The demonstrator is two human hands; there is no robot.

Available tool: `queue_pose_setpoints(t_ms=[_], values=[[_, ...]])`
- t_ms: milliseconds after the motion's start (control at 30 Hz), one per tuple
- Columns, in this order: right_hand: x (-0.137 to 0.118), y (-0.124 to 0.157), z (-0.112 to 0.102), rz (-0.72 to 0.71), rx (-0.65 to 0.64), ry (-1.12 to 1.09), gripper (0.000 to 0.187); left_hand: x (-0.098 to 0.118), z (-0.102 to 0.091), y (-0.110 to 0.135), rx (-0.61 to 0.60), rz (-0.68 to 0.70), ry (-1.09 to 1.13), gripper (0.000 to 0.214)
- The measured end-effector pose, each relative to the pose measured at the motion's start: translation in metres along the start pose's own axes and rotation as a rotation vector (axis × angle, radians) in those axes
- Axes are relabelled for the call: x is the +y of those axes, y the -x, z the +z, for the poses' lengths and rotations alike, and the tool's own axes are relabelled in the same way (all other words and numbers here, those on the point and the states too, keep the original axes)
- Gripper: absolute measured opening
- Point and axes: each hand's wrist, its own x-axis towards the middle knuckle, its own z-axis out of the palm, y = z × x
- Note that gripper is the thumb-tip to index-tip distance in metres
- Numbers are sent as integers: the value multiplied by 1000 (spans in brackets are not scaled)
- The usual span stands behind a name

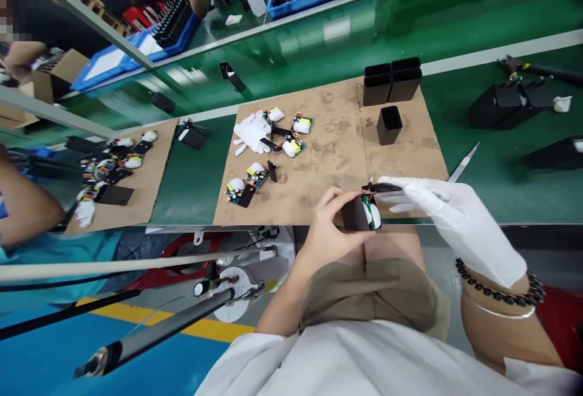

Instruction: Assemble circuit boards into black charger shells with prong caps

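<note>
My bare left hand (325, 226) is wrapped round a black rectangular case (354, 214) held on its side over the table's front edge. In the case's open end sits a circuit board (371, 211) with a white part and green areas. Wires run from it to a black end cap (382, 188), pinched by the fingers of my white-gloved right hand (421, 195). The cap is outside the case, just above its opening. Beyond my hands, an open black case (390, 125) stands upright on the cardboard (332, 153).
More black cases (392, 81) stand behind. Several circuit boards (255, 171) and a white glove (253, 132) lie left. To the right are a knife (464, 162), closed cases (496, 104) and pliers (542, 71). A co-worker's arm (31, 201) is at far left; a metal bar (173, 311) crosses lower left.
</note>
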Motion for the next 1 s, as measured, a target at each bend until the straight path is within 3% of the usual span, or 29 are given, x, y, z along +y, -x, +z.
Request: queue_pose_setpoints(t_ms=[133,300,567,833,1000], values=[[10,-2,12,-82,142,136,25,-5,11,0,202,232,-450,55],[30,2,23,-190,311,251,25,-11,15,0,243,321,-647,56],[68,7,49,-246,477,-25,19,-16,26,1,342,283,-549,54],[65,7,45,-327,427,61,16,-29,36,-5,439,444,-317,50],[58,11,40,-489,485,294,18,-30,43,-7,489,471,-236,51]])
